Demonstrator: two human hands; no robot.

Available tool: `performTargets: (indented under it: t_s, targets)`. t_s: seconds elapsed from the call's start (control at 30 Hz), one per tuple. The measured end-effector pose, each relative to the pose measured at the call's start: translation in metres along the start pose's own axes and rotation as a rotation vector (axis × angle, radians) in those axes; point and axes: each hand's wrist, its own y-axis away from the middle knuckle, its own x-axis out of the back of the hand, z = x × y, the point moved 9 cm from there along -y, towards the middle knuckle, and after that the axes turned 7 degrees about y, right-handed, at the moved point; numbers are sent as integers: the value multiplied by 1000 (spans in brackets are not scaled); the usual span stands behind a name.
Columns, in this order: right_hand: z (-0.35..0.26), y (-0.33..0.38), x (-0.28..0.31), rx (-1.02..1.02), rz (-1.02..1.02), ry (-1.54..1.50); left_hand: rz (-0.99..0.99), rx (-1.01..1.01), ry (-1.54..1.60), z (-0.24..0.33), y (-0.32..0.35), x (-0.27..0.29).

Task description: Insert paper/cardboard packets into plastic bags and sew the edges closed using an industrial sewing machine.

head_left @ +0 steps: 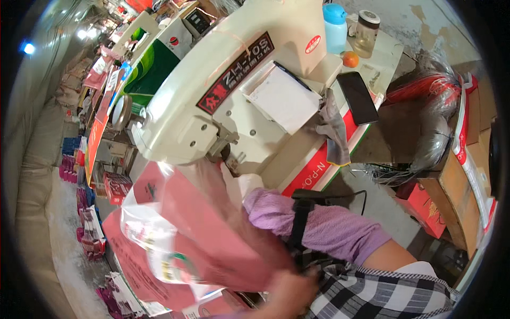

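A pink and white printed bag (196, 223), smeared by motion, stands tilted below the head of a large cream sewing machine (212, 69). Its upper edge lies close to the presser foot (226, 138). My right hand (245, 187), in a white glove below a purple sleeve, is closed at that upper edge; the bag hides most of its fingers. Low in the picture my left hand (292, 292) is at the bag's right-hand edge, too blurred for its fingers to be made out.
On the machine's bed lie a white paper pad (287, 98), a grey cloth (333, 125) and a black phone (357, 98). Behind them stand a blue bottle (334, 29), a jar (366, 34) and an orange fruit (350, 59). Cardboard boxes (451, 196) stand at right, several bag bundles (87, 228) at left.
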Motion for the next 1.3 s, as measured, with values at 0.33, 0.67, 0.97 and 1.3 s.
performTargets:
  t_s: [0.33,0.67,0.97,1.3]
  targets:
    - [15,53,51,87,-99,-133,580,-47,147,-261,-63,218]
    - [-33,111,172,484,466,-535,780,766,-121,-477,92,240]
    - [-30,178,84,678,40,-701,612,641,217,-303,272,-7]
    - [-45,207,80,551,-219,-775,801,-302,1314,-66,-104,54]
